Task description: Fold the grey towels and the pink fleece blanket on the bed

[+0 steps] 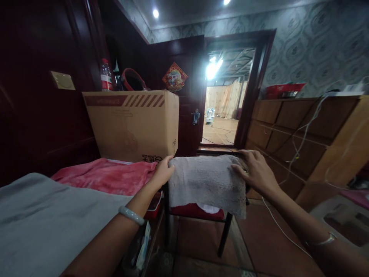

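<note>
A grey towel [206, 181] hangs over the backrest of a chair with a red seat [190, 211] and dark metal legs. My left hand [165, 171] is closed on the towel's upper left corner, its fingers partly hidden by the cloth. At the upper right corner, my right hand [257, 169] has its thumb against the front of the towel and its fingers curled over the top edge. The towel's right side hangs lower than its left. Something white [208, 208] shows on the seat beneath the cloth.
To the left lie a grey-blue cloth [57, 219] and a pink cloth [109, 177], with a large cardboard box [132, 123] behind. A wooden cabinet [294, 123] with loose white cables [307, 129] stands right. Ahead is an open doorway [220, 130]. A pale plastic stool [343, 219] is at lower right.
</note>
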`<state>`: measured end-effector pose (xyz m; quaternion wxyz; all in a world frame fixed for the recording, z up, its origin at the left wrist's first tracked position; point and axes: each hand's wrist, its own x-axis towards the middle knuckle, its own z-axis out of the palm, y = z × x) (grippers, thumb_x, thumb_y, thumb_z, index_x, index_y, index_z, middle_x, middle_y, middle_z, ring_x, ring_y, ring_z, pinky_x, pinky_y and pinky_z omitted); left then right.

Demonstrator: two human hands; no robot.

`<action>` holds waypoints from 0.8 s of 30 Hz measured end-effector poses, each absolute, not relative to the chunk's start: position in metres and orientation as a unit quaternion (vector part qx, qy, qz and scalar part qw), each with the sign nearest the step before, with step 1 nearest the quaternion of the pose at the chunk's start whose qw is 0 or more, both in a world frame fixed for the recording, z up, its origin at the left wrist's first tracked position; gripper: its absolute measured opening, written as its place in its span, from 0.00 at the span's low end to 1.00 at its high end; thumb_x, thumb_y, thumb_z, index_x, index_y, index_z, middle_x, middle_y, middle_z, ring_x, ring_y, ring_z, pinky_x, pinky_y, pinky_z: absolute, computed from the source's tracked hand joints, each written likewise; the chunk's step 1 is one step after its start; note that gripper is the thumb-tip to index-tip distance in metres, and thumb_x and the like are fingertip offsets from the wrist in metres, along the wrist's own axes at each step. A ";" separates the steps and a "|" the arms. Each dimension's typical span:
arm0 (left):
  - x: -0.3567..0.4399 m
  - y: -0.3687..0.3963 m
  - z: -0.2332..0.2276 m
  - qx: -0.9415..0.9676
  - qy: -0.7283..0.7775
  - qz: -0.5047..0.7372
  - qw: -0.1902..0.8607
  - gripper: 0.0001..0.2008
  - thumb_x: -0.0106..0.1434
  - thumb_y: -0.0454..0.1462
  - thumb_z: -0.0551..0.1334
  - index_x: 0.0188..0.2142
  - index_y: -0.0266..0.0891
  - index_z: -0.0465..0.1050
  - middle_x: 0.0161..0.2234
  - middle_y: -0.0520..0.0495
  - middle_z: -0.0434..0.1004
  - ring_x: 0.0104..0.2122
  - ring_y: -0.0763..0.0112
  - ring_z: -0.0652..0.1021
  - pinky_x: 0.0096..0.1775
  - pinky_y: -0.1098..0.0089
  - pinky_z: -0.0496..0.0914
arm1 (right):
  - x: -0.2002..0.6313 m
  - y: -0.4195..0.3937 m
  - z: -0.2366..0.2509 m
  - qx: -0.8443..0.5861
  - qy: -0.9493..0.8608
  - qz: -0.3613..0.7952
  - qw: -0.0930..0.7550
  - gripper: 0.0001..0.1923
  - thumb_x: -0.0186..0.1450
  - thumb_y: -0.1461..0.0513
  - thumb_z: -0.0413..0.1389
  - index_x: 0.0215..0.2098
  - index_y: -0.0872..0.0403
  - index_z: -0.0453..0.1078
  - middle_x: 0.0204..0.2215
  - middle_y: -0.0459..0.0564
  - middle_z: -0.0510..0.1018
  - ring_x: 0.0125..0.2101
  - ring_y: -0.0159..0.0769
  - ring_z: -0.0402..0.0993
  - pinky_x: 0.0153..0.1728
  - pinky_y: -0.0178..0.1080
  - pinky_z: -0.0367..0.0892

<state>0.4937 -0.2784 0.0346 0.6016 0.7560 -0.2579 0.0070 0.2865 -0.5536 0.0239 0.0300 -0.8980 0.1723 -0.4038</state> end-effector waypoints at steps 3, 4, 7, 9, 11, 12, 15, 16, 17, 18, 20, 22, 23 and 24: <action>0.488 -0.277 0.041 0.813 -0.296 0.122 0.486 0.24 0.53 0.32 0.69 0.51 0.38 0.75 0.52 0.36 0.75 0.58 0.46 0.71 0.62 0.54 0.61 | 0.293 -0.541 0.026 -0.920 0.063 -0.385 -0.032 0.40 0.66 0.41 0.53 0.70 0.49 0.53 0.68 0.61 0.56 0.66 0.59 0.53 0.62 0.59 0.56; 0.485 -0.277 0.043 0.820 -0.331 0.166 0.435 0.28 0.55 0.35 0.69 0.56 0.39 0.72 0.56 0.35 0.71 0.60 0.45 0.68 0.63 0.53 0.59 | 0.296 -0.541 0.025 -0.929 0.045 -0.364 -0.045 0.43 0.65 0.40 0.54 0.72 0.48 0.50 0.70 0.61 0.53 0.68 0.60 0.49 0.63 0.61 0.53; 0.478 -0.285 0.042 0.807 -0.474 0.220 0.276 0.40 0.57 0.43 0.71 0.67 0.44 0.59 0.67 0.37 0.58 0.67 0.45 0.58 0.66 0.46 0.50 | 0.307 -0.550 0.018 -0.952 0.018 -0.304 -0.035 0.49 0.62 0.36 0.56 0.72 0.51 0.50 0.66 0.64 0.59 0.64 0.61 0.56 0.61 0.61 0.56; 0.477 -0.292 0.036 0.804 -0.528 0.190 0.196 0.41 0.58 0.44 0.70 0.68 0.46 0.56 0.67 0.38 0.59 0.67 0.47 0.58 0.65 0.44 0.50 | 0.312 -0.559 0.010 -0.957 0.006 -0.288 -0.009 0.47 0.61 0.37 0.57 0.69 0.53 0.55 0.60 0.63 0.67 0.58 0.58 0.64 0.56 0.57 0.64; 0.478 -0.298 0.028 0.814 -0.533 0.168 0.158 0.37 0.62 0.44 0.68 0.67 0.45 0.57 0.64 0.38 0.64 0.64 0.49 0.63 0.63 0.47 0.56 | 0.313 -0.564 0.001 -0.952 0.007 -0.305 -0.003 0.42 0.63 0.39 0.57 0.67 0.52 0.59 0.56 0.61 0.71 0.54 0.56 0.66 0.53 0.55 0.67; 0.479 -0.300 0.024 0.816 -0.531 0.171 0.151 0.35 0.63 0.43 0.67 0.67 0.45 0.57 0.63 0.39 0.66 0.62 0.50 0.64 0.61 0.48 0.58 | 0.313 -0.565 -0.003 -0.947 0.011 -0.321 -0.009 0.40 0.63 0.40 0.57 0.66 0.52 0.60 0.55 0.61 0.71 0.53 0.56 0.66 0.52 0.55 0.67; 0.484 -0.302 0.019 0.807 -0.539 0.192 0.144 0.34 0.64 0.43 0.66 0.67 0.47 0.57 0.62 0.40 0.66 0.61 0.52 0.65 0.59 0.51 0.60 | 0.312 -0.561 -0.013 -0.927 0.027 -0.372 -0.039 0.36 0.66 0.44 0.56 0.66 0.53 0.60 0.54 0.62 0.70 0.53 0.57 0.64 0.54 0.56 0.65; 0.485 -0.302 0.020 0.804 -0.545 0.191 0.142 0.34 0.64 0.43 0.66 0.67 0.47 0.57 0.62 0.39 0.66 0.61 0.52 0.66 0.59 0.52 0.60 | 0.313 -0.558 -0.016 -0.921 0.031 -0.385 -0.049 0.35 0.67 0.44 0.55 0.65 0.54 0.61 0.54 0.62 0.70 0.53 0.57 0.64 0.54 0.56 0.65; 0.487 -0.302 0.021 0.802 -0.550 0.186 0.141 0.34 0.64 0.43 0.66 0.67 0.46 0.57 0.62 0.39 0.66 0.61 0.52 0.66 0.59 0.52 0.61 | 0.313 -0.557 -0.017 -0.917 0.033 -0.394 -0.058 0.35 0.67 0.44 0.54 0.65 0.55 0.61 0.54 0.63 0.70 0.53 0.57 0.64 0.55 0.55 0.64; 0.488 -0.302 0.023 0.802 -0.552 0.179 0.141 0.34 0.64 0.43 0.66 0.67 0.45 0.57 0.62 0.38 0.67 0.61 0.52 0.66 0.59 0.52 0.61 | 0.314 -0.556 -0.019 -0.915 0.032 -0.398 -0.065 0.35 0.68 0.44 0.53 0.65 0.55 0.61 0.54 0.63 0.70 0.53 0.57 0.64 0.55 0.55 0.64; 0.488 -0.301 0.026 0.803 -0.556 0.159 0.144 0.36 0.64 0.43 0.66 0.67 0.43 0.56 0.62 0.38 0.66 0.62 0.52 0.66 0.60 0.52 0.61 | 0.315 -0.556 -0.021 -0.915 0.026 -0.395 -0.074 0.36 0.68 0.42 0.52 0.64 0.56 0.61 0.53 0.63 0.70 0.53 0.57 0.64 0.54 0.55 0.65; 0.486 -0.296 0.028 0.811 -0.551 0.137 0.145 0.39 0.63 0.42 0.67 0.69 0.43 0.53 0.66 0.37 0.62 0.66 0.53 0.62 0.63 0.52 0.59 | 0.312 -0.561 -0.023 -0.918 0.017 -0.388 -0.075 0.37 0.68 0.40 0.50 0.65 0.56 0.61 0.53 0.63 0.70 0.52 0.57 0.65 0.52 0.55 0.65; 0.483 -0.290 0.027 0.819 -0.541 0.126 0.144 0.41 0.63 0.42 0.67 0.70 0.43 0.50 0.68 0.36 0.57 0.68 0.53 0.59 0.65 0.52 0.56 | 0.310 -0.564 -0.025 -0.918 0.014 -0.388 -0.073 0.38 0.68 0.40 0.48 0.64 0.57 0.61 0.53 0.63 0.70 0.51 0.57 0.65 0.52 0.55 0.66; 0.480 -0.282 0.025 0.830 -0.527 0.114 0.142 0.43 0.62 0.42 0.67 0.71 0.44 0.47 0.71 0.35 0.52 0.70 0.52 0.55 0.66 0.50 0.54 | 0.308 -0.569 -0.027 -0.918 0.009 -0.390 -0.069 0.39 0.68 0.39 0.47 0.64 0.57 0.61 0.53 0.64 0.71 0.51 0.57 0.66 0.51 0.55 0.66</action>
